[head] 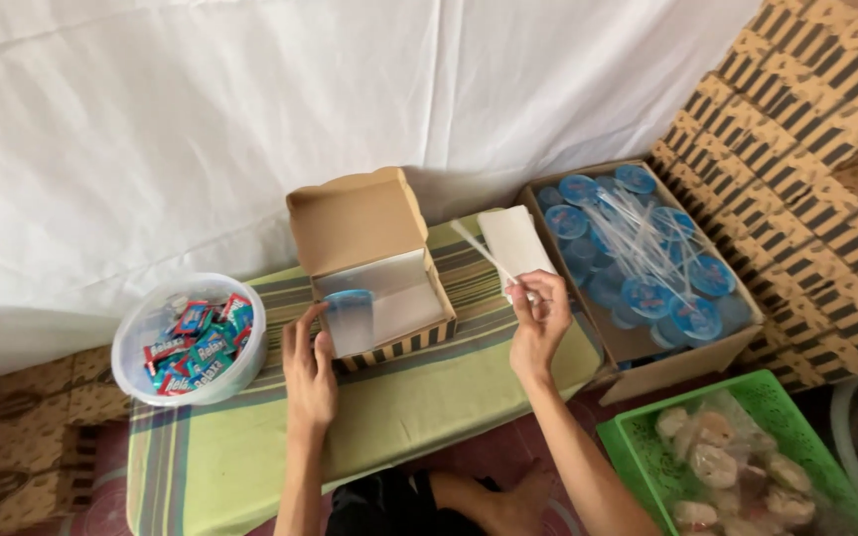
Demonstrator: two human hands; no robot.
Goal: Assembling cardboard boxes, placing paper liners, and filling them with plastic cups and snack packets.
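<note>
Holding a sealed water cup (350,316) in the snack box (381,283), left hand (308,367), right hand (538,323) pinching napkin (515,243) and straw (484,251).

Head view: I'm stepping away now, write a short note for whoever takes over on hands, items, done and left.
Left hand: holds a sealed cup with a blue lid inside the open snack box on the striped low table.
Right hand: fingers pinch a white tissue and a wrapped straw above the table, beside the box.
Supplies: carton of cups and straws at right; tub of wrapped candies at left; green basket of bagged snacks at lower right.
Done: cup in box.
Left: tissue and straw not yet in; box lid open.
</note>
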